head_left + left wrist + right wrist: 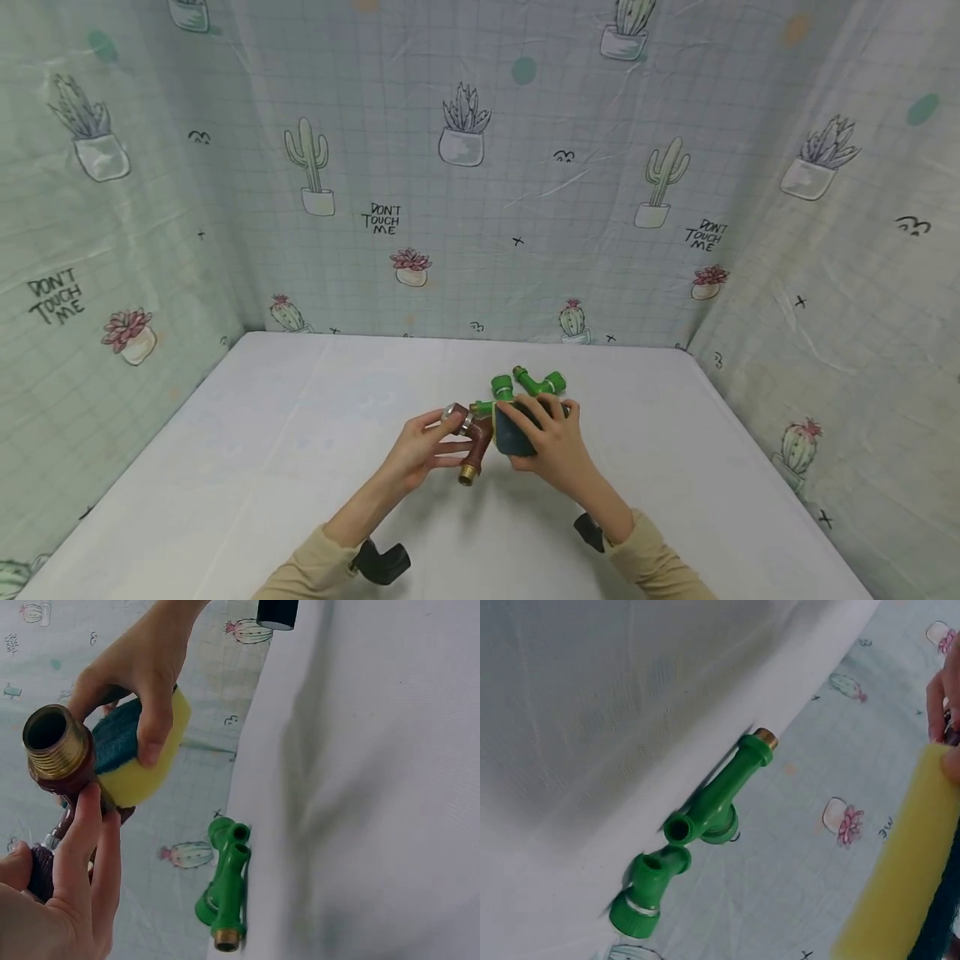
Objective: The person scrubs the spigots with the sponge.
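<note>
In the head view my left hand [416,450] grips a dark red tap [478,442] by its metal-collared upper end, fingers spread along its body. Its brass threaded mouth [56,750] faces the left wrist camera. My right hand [557,446] holds a sponge [517,431], yellow with a dark green scouring side, its thumb and fingers around the edges. The sponge is right beside the tap's body and overlaps it in the left wrist view. Both are raised above the table. Part of the tap is hidden behind the left fingers.
Two green taps lie on the white table [360,392] just beyond the hands: one [720,787] with a brass threaded end, the other [641,896] close beside it. Cactus-printed cloth [510,200] walls the table at the back and sides. A black wrist mount [381,562] shows under the left forearm.
</note>
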{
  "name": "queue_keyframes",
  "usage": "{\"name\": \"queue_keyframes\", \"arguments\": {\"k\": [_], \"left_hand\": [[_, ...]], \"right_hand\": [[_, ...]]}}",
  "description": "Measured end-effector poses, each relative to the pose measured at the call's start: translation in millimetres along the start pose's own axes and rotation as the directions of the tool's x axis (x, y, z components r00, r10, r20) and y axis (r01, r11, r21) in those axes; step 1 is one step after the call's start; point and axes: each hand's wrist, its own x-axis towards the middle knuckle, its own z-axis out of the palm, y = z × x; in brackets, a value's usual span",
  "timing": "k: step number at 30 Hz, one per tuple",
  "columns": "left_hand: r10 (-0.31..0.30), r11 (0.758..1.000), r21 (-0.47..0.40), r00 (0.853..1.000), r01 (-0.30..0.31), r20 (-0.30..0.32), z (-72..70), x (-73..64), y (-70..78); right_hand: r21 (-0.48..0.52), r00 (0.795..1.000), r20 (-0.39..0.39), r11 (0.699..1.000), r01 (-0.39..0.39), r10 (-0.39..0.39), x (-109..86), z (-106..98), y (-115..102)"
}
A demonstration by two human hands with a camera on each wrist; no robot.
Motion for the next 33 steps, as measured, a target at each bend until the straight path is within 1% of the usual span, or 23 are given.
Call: {"name": "queue_keyframes", "arguments": {"k": [2,4,6,8,11,13,16,18,21,23,25,27,30,31,33], "left_hand": [[0.005,1.0,-0.025,1.0,-0.005,-0.004,0.6,-0.6,-2.0],[0.007,1.0,-0.028,1.0,-0.007,-0.016,0.4,-1.6,-3.0],[0.013,1.0,-0.018,1.0,-0.013,-0.026,-0.9,-2.5,-3.3],[0.011,1.0,-0.009,1.0,-0.011,-0.022,-2.6,-3.9,-2.2],[0.014,1.0,0.005,1.0,-0.014,0.024,-3.7,-3.1,-2.8],[0.015,1.0,0.014,0.997,-0.016,0.071,-2.6,-1.9,-3.7],[0.031,0.999,0.035,0.992,-0.036,0.122,-0.8,-1.1,-5.0],[0.043,0.998,0.044,0.991,-0.049,0.129,-0.7,-1.6,-5.5],[0.049,0.997,0.046,0.993,-0.054,0.104,-3.3,-3.5,-6.0],[0.039,0.998,0.037,0.995,-0.043,0.09,-4.8,-4.3,-6.1],[0.029,0.999,0.023,0.997,-0.031,0.073,-5.3,-4.5,-5.7],[0.023,1.0,0.008,0.998,-0.023,0.058,-4.7,-4.1,-5.0],[0.013,1.0,-0.015,0.999,-0.013,0.038,-2.6,-3.2,-2.9],[0.011,1.0,-0.021,0.999,-0.01,0.032,-1.8,-3.0,-2.1],[0.001,0.999,-0.034,1.0,0.0,0.018,-0.9,-3.1,-0.6]], "right_hand": [[-0.034,1.0,0.012,0.999,-0.028,0.028,-2.4,-0.5,3.1],[-0.041,0.998,0.019,0.998,-0.057,0.058,-5.1,-2.6,8.4],[-0.013,0.995,0.024,0.995,-0.094,0.094,-6.6,-6.8,14.3],[0.058,0.991,0.035,0.99,-0.132,0.13,-5.3,-11.5,18.8],[0.199,0.987,0.068,0.967,-0.16,0.149,2.4,-15.9,16.6],[0.257,0.985,0.11,0.954,-0.154,0.13,8.7,-15.5,11.4],[0.289,0.982,0.162,0.946,-0.145,0.1,14.0,-13.1,5.9],[0.267,0.978,0.182,0.951,-0.152,0.106,14.1,-11.3,6.4],[0.223,0.974,0.179,0.958,-0.178,0.139,12.3,-9.9,11.1],[0.201,0.974,0.16,0.961,-0.189,0.158,11.4,-9.3,13.9],[0.22,0.978,0.131,0.957,-0.187,0.162,11.8,-9.3,13.3],[0.262,0.985,0.114,0.952,-0.158,0.132,12.6,-9.0,8.9],[0.312,0.991,0.117,0.946,-0.093,0.058,12.1,-7.6,0.4],[0.304,0.992,0.117,0.95,-0.075,0.041,11.1,-6.5,-1.2],[0.247,0.994,0.107,0.967,-0.064,0.038,8.0,-4.0,-1.2]]}}
